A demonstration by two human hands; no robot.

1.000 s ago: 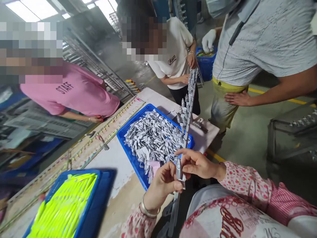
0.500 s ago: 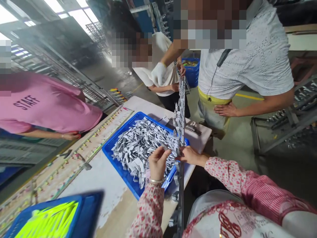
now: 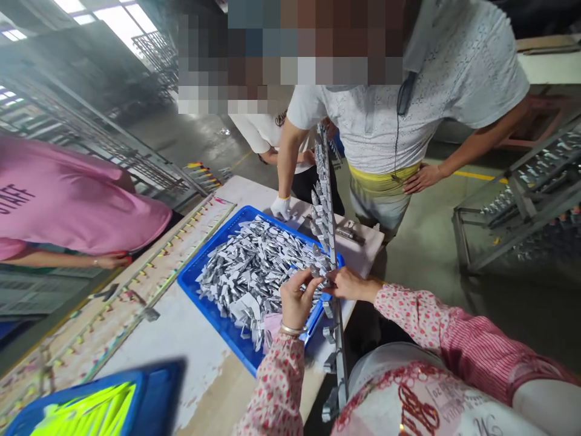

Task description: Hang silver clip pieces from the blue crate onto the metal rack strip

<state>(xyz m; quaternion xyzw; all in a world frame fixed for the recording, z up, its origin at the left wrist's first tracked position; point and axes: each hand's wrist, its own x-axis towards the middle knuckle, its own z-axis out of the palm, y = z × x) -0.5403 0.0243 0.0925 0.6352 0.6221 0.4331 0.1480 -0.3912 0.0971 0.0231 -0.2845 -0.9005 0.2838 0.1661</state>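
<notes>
Down low, I lose the rack's [image 3: 340, 339] end at the apron [image 3: 390, 402], and the yellow strips [image 3: 91, 415] are cut off at my lower left. The left hand [image 3: 297, 301] is nearly closed, thumb and finger pinching a grey piece [image 3: 315, 270] beside the rack. The right hand [image 3: 348, 283] curls against the rack; from here I can't tell what, if anything, it grips. Beyond, a heap [image 3: 254, 263] of similar pieces fills the blue tray [image 3: 229, 330], a co-worker's gloved hand [image 3: 281, 208] by its far rim.
</notes>
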